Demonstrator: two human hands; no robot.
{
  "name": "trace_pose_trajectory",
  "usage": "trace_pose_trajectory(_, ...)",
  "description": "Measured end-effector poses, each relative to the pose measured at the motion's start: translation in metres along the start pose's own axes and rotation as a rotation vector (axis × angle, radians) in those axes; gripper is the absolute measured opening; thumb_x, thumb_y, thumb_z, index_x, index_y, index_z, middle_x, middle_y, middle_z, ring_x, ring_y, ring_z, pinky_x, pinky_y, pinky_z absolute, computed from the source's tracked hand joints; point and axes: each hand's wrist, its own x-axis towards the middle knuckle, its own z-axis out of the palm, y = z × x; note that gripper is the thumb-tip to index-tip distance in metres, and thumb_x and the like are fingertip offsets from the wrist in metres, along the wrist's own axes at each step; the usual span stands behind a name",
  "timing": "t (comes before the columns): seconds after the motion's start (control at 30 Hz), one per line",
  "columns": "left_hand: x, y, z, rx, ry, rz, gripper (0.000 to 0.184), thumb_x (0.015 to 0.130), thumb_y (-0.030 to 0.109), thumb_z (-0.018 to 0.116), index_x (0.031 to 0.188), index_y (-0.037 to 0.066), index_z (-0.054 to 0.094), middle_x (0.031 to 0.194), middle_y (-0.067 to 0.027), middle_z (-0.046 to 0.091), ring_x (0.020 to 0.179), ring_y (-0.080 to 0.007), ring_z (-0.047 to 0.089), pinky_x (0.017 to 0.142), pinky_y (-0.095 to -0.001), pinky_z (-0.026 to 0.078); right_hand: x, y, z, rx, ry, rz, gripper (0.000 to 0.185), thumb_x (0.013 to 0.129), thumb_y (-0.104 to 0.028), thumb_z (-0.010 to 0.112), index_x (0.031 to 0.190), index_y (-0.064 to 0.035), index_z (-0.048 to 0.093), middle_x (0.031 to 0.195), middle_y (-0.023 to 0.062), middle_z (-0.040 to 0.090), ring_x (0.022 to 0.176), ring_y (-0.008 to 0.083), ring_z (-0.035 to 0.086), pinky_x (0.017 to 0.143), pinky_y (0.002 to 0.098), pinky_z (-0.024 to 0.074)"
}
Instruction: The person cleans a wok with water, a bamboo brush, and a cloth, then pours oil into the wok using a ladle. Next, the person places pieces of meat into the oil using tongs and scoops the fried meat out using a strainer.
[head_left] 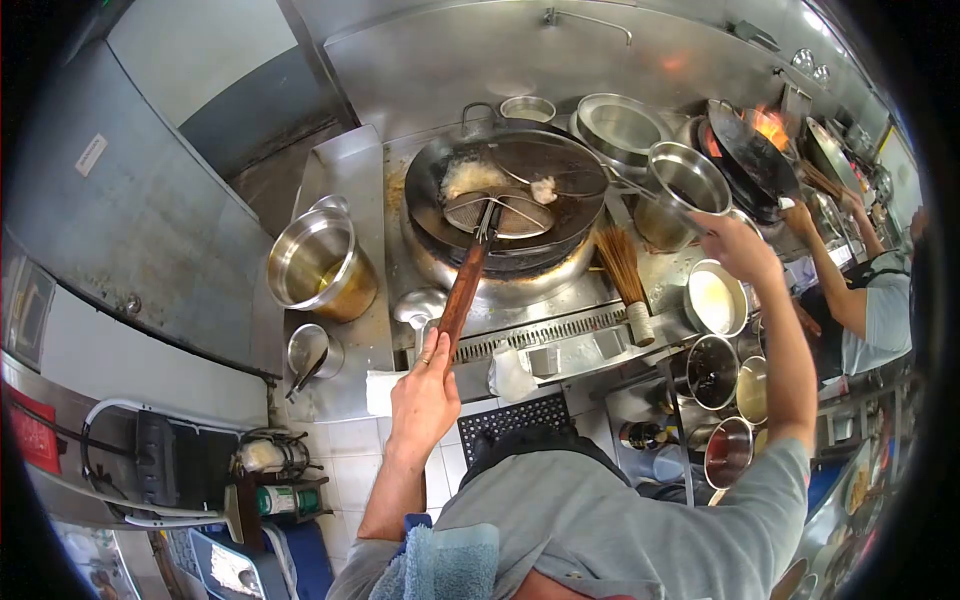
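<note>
My left hand (425, 400) is wrapped round the wooden handle (465, 290) of a wire strainer (520, 222), whose round head sits over a large dark wok (425, 190). My right hand (740, 245) grips a long thin metal handle (640, 188) that runs left to a wide, round skimmer (575, 180) over the same wok. Pale bubbling food (472, 180) lies at the wok's left side. One small whitish piece (543, 190) rests by the skimmer and strainer heads. The mesh of the skimmer is hard to make out.
A tall pot of oil (320, 265) stands left of the stove. Right of the wok are a bamboo brush (622, 270), a steel pot (690, 180) and a bowl of white liquid (713, 300). Beyond, flames (770, 128) rise near another wok (745, 150), where a co-worker's arm (825, 240) reaches in.
</note>
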Motion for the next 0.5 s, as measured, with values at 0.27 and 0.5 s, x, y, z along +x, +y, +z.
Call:
trace_pose_trajectory(0.27,-0.007,-0.006,-0.003,-0.007,0.026,0.028,0.053,0.08,0.007,0.057,0.133,0.002,0.047,0.138,-0.0164,0.047,0.094,-0.0333,0.065,0.079,-0.0405,0.054,-0.012,-0.06,-0.067,-0.094,-0.089,0.192,0.041,0.078,0.002,0.056,0.119,-0.002,0.057,0.093,0.0254,0.063,0.089,0.0396,0.062,0.077,0.0427,0.0485)
trace_pose_trajectory(0.5,-0.012,-0.008,-0.029,0.003,0.022,0.06,0.052,0.08,0.007,0.058,0.131,0.002,0.049,0.136,-0.0163,0.049,0.09,-0.0336,0.065,0.078,-0.0405,0.054,0.005,-0.047,-0.068,-0.08,-0.172,0.102,0.039,0.079,-0.001,0.055,0.118,-0.0035,0.058,0.09,0.0257,0.063,0.088,0.0406,0.061,0.076,0.0441,0.0491)
